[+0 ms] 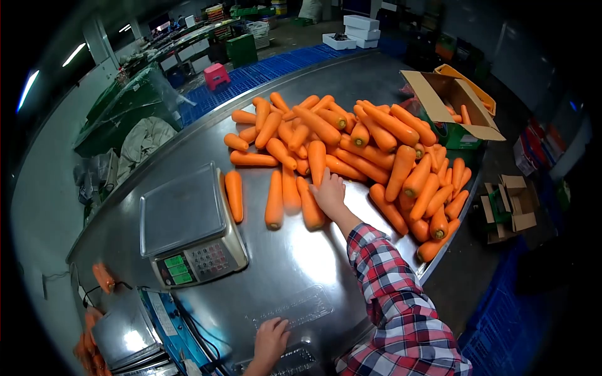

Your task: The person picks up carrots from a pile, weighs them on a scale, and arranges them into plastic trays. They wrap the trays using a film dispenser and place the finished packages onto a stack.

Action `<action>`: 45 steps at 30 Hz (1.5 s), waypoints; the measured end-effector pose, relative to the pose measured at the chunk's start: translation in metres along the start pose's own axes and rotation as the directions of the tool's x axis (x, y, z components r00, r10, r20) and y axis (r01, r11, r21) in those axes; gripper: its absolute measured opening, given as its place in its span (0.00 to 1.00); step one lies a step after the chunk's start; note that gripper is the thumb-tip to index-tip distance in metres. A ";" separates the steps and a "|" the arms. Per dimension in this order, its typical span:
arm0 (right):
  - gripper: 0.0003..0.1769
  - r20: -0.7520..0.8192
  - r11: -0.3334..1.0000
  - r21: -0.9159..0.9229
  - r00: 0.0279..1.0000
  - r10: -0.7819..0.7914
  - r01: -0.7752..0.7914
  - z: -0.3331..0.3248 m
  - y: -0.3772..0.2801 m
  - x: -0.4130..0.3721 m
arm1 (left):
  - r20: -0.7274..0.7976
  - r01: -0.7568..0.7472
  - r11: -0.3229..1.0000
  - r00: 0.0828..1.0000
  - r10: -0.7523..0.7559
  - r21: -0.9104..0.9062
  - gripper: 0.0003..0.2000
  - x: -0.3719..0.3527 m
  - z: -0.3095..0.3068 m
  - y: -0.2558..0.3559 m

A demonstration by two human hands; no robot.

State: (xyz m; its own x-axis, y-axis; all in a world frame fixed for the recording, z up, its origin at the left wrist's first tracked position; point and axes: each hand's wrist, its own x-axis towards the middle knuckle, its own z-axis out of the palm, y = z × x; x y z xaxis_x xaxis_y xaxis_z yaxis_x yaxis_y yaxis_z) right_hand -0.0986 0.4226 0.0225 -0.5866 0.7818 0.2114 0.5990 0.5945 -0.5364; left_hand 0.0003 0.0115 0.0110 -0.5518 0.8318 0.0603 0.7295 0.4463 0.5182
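Note:
My right hand (330, 193), in a plaid sleeve, reaches to the near edge of a heap of orange carrots (370, 153). Its fingers close on the lower end of one carrot (317, 158). Just left of it, several carrots lie separately on the steel table, among them a thick carrot (274, 202). Low in the view, my left hand (271, 341) rests with fingers loosely stretched and nothing visible in them. Beyond its fingertips lies a clear plastic tray (301, 307); a dark tray (295, 362) is partly cut off beside it.
A digital scale (182, 213) with a bare pan stands on the left of the steel table (276, 257). Blue equipment (169, 323) with cables sits at lower left. An open cardboard box (451, 103) holding carrots is at far right. Another carton (511, 207) stands below the table.

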 end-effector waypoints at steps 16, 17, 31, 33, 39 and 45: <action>0.30 0.372 0.610 0.792 0.783 -0.498 0.012 -0.012 -0.106 -0.040 | 0.095 0.020 0.991 0.995 -0.008 -0.129 0.14 -0.001 0.009 -0.017; 0.29 0.480 0.713 0.701 0.743 -0.467 -0.004 0.012 -0.120 -0.041 | 0.120 0.016 0.996 0.993 -0.005 -0.089 0.16 -0.001 0.011 -0.016; 0.23 0.002 0.591 0.333 0.627 -0.779 0.734 0.032 -0.162 -0.057 | 0.039 0.339 0.941 0.940 -0.340 0.024 0.16 -0.100 -0.032 -0.013; 0.23 0.065 0.667 0.346 0.692 -0.719 0.660 0.016 -0.145 -0.059 | 0.074 0.371 0.928 0.927 -0.367 -0.041 0.15 -0.106 -0.029 -0.010; 0.20 0.114 0.709 0.300 0.714 -0.691 0.639 0.000 -0.102 -0.066 | -0.093 0.290 0.957 0.953 -0.290 -0.007 0.14 -0.112 -0.020 -0.010; 0.22 0.207 0.777 0.408 0.780 -0.591 0.480 0.005 -0.129 -0.075 | -0.090 0.266 0.963 0.959 -0.270 -0.050 0.15 -0.112 -0.021 -0.013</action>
State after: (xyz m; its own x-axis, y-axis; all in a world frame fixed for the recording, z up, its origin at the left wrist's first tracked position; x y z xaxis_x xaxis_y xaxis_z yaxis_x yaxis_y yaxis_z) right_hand -0.1340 0.2865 0.0717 -0.9243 0.2192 0.3124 -0.0388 0.7604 -0.6483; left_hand 0.0439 -0.0942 0.0156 -0.7623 0.6472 -0.0051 0.5353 0.6348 0.5572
